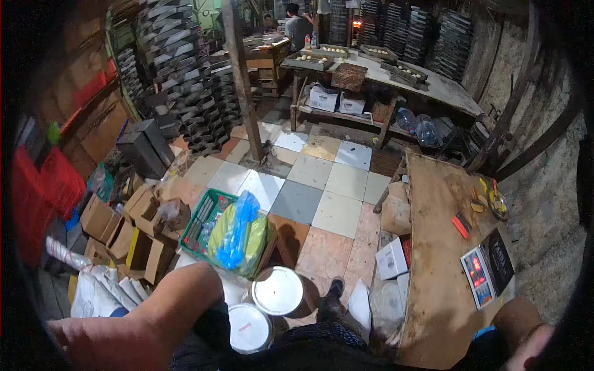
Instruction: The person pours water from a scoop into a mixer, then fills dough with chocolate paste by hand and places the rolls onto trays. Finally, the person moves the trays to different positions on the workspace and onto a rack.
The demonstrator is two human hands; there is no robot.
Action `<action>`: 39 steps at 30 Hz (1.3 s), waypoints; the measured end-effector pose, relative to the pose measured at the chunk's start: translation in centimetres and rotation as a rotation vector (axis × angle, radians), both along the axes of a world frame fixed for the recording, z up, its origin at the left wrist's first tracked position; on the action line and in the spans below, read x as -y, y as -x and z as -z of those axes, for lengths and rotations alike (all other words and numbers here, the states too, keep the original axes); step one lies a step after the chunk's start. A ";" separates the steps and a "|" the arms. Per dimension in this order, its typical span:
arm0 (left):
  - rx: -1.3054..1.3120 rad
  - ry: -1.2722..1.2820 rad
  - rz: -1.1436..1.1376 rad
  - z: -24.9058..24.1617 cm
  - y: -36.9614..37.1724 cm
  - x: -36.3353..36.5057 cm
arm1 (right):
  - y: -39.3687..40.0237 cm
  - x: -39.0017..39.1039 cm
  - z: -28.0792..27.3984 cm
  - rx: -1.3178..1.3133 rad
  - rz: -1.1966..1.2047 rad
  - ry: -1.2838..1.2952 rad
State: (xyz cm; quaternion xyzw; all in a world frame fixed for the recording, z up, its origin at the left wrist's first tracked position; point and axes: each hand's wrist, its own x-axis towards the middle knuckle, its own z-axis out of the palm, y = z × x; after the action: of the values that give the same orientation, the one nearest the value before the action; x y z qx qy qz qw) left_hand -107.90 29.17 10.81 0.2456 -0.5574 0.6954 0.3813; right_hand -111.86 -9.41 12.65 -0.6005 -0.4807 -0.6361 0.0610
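Note:
Neither of my hands shows; only bent bare arms reach in, the left arm [154,309] at the lower left and the right arm [520,324] at the lower right. Nearest the left arm stand two white-lidded buckets [277,291]. Behind them, blue and yellow-green plastic bags [238,232] lie over a green crate [201,216]. Beside the right arm is a wooden table [433,266] bearing a device with a lit red display [477,276], a dark box [496,260] and a red object [461,227].
Open cardboard boxes [142,207] and white sacks [99,297] lie at left. A wooden post [244,86] rises from the tiled floor [309,170]. Trays of pale round pieces [312,59] rest on the back table [371,68]. A person [298,28] is farther back.

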 end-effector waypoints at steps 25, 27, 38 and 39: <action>0.052 0.009 -0.264 -0.5 -51.1 8.4 | -57.8 9.2 1.5 0.019 -0.160 -0.132; 0.066 0.053 -0.254 -1.4 -55.3 7.7 | -62.4 8.6 1.2 0.014 -0.156 -0.132; -0.075 -0.085 -0.271 -2.5 -80.1 9.4 | -84.5 10.5 2.9 -0.006 -0.058 -0.204; -0.085 -0.092 -0.241 -2.6 -82.2 10.0 | -86.3 11.1 3.2 -0.006 -0.042 -0.213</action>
State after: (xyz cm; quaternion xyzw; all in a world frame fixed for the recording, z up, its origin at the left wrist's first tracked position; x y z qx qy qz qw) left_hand -25.70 19.16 13.43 0.3575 -0.5384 0.6988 0.3067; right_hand -25.56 -20.50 9.43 -0.5823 -0.4225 -0.6804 0.1395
